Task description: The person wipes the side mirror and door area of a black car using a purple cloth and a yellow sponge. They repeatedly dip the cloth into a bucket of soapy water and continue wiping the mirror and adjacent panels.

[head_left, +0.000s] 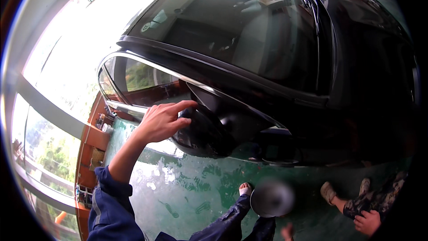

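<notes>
Blue-sleeved, the left hand [162,120] lies open with fingers spread on the black side mirror [200,131], just left of centre, at nine o'clock of the car door [285,120]. Glossy and rigid, the housing looks slippery; grip its outer edges. Right hand unseen.

Dark blue work sleeve [109,205], rolled at the forearm; matching blue trousers [227,223].

Left hand [162,120] on mirror [200,134] (car's left)
</notes>
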`<state>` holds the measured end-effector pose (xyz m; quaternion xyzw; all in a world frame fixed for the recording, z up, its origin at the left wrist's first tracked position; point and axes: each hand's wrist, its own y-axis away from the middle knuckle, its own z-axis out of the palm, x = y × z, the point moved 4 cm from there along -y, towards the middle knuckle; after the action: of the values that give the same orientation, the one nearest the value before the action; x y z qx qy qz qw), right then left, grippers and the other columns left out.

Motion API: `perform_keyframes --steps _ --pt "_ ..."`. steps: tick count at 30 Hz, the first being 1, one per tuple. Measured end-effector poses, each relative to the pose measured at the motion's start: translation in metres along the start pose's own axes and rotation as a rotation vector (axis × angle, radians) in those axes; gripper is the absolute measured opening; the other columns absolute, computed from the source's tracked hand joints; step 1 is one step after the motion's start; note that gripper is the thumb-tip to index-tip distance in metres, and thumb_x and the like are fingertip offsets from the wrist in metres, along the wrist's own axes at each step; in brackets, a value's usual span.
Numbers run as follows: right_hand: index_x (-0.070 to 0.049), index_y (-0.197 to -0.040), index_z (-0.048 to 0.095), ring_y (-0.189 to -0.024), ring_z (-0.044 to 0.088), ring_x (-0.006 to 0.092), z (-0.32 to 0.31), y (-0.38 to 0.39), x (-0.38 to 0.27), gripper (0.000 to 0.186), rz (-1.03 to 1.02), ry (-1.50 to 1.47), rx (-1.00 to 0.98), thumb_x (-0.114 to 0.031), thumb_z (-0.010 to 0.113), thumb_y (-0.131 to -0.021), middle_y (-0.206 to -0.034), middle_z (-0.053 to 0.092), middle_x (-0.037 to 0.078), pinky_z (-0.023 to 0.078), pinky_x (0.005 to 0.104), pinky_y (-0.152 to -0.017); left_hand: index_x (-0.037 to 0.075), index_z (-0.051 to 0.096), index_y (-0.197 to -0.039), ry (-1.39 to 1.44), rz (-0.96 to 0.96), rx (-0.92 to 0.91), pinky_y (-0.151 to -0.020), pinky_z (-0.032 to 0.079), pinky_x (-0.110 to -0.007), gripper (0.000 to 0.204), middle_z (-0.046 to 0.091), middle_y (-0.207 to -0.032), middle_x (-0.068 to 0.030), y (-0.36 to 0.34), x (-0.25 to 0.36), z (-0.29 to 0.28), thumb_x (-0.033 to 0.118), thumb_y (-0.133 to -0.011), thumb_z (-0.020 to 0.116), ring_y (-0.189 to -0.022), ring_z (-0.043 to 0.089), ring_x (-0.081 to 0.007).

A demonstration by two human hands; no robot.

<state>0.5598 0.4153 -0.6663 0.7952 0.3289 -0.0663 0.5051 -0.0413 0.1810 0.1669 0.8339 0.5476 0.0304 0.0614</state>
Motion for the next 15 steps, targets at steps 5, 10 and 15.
perform_keyframes --steps 5,10,15 --pt "-0.006 -0.132 0.064 -0.11 0.068 0.0446 -0.04 0.04 -0.152 0.039 -0.153 -0.204 0.035 -0.012 0.06 -0.093 -0.118 0.071 0.025 0.055 0.0526 -0.091 0.001 0.071 -0.117 0.243 0.228 0.148 -0.059 0.05 -0.031 0.04 0.065 -0.076 -0.0065 0.11 0.05 0.065 0.013 -0.08 0.083 -0.059 0.061 -0.0182" --pt "-0.01 -0.096 0.067 -0.092 0.071 0.0429 -0.012 -0.01 -0.203 0.012 -0.29 -0.291 0.31 -0.02 0.061 -0.096 -0.092 0.071 0.021 0.055 0.0512 -0.076 0.016 0.068 -0.12 0.643 0.016 -1.089 -0.071 0.057 -0.038 0.029 0.075 -0.092 -0.0069 0.217 0.103 0.357 0.04 -0.105 0.063 -0.079 0.074 -0.0249" --pt "-0.002 -0.126 0.063 -0.118 0.065 0.0487 0.042 -0.12 -0.197 0.04 0.116 -0.385 0.171 -0.031 0.049 -0.103 -0.124 0.067 0.033 0.053 0.0543 -0.1 0.015 0.068 -0.111 0.585 0.112 -1.17 -0.078 0.059 -0.043 0.035 0.077 -0.095 -0.0075 0.264 0.054 0.651 0.048 -0.104 0.059 -0.088 0.076 -0.0295"
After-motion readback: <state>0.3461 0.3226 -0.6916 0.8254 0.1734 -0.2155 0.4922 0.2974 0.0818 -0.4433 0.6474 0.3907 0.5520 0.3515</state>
